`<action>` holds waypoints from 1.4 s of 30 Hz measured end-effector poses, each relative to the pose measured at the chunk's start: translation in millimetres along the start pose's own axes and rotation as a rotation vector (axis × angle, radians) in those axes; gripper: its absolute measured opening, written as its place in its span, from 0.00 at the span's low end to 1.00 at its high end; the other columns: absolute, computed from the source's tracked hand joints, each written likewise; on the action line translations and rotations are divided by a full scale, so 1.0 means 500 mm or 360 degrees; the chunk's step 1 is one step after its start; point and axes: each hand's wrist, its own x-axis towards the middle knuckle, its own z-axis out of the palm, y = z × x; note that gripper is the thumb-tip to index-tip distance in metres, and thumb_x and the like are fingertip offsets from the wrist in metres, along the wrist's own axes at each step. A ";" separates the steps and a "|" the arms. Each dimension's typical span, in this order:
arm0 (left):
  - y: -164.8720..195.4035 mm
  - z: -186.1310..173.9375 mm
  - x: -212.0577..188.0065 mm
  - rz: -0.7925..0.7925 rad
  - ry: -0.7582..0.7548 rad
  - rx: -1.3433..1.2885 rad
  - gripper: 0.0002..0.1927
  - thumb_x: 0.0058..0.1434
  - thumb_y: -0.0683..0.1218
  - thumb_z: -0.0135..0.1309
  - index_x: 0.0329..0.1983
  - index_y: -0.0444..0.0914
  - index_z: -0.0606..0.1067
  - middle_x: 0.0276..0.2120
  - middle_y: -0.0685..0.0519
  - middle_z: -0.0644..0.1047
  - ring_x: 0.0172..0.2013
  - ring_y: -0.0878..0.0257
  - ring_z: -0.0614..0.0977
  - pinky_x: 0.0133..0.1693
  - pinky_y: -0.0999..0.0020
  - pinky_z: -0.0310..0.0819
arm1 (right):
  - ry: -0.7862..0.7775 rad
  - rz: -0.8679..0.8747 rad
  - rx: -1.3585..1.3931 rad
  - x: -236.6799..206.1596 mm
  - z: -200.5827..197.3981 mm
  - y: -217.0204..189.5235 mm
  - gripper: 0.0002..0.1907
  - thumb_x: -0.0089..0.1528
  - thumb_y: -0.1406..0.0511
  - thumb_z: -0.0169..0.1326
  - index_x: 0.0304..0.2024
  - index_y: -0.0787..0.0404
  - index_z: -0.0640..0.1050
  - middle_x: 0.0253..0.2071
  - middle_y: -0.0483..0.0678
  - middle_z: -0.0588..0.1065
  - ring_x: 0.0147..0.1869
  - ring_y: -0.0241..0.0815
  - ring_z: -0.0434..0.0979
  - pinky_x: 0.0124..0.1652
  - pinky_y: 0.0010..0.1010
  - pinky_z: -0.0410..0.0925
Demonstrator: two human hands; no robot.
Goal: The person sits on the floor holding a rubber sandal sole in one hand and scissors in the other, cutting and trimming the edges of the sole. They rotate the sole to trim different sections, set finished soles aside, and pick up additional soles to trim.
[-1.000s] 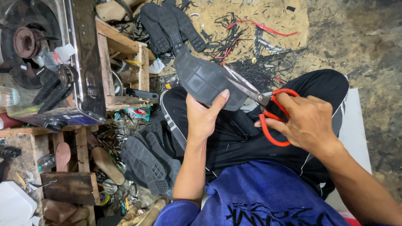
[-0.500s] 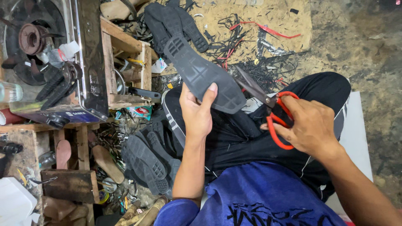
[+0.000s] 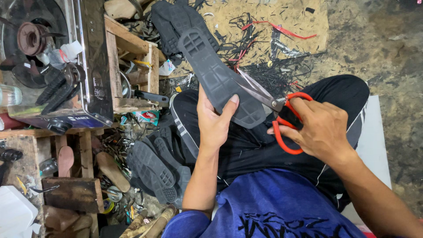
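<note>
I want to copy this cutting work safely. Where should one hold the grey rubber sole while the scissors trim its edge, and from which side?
Hold the grey rubber sole probably at its near end, from the left, as the left hand does: thumb over the patterned face, fingers beneath. The sole is long and flat, and the scissors in the right hand meet its right edge, so that grip keeps the fingers away from the blades.

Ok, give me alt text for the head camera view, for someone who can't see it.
Seen from above, a seated person's left hand holds a dark rubber shoe sole while the right hand cuts its edge with red-handled scissors. More soles and rubber trimmings lie on the floor.
</note>
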 end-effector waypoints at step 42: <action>-0.047 0.035 -0.008 -0.0074 0.0065 -0.0141 0.18 0.71 0.37 0.54 0.63 0.28 0.70 0.49 0.51 0.79 0.46 0.69 0.80 0.50 0.74 0.76 | 0.0116 0.0120 0.0034 0.017 0.018 -0.028 0.39 0.49 0.40 0.67 0.46 0.62 0.75 0.31 0.50 0.75 0.34 0.51 0.78 0.32 0.40 0.66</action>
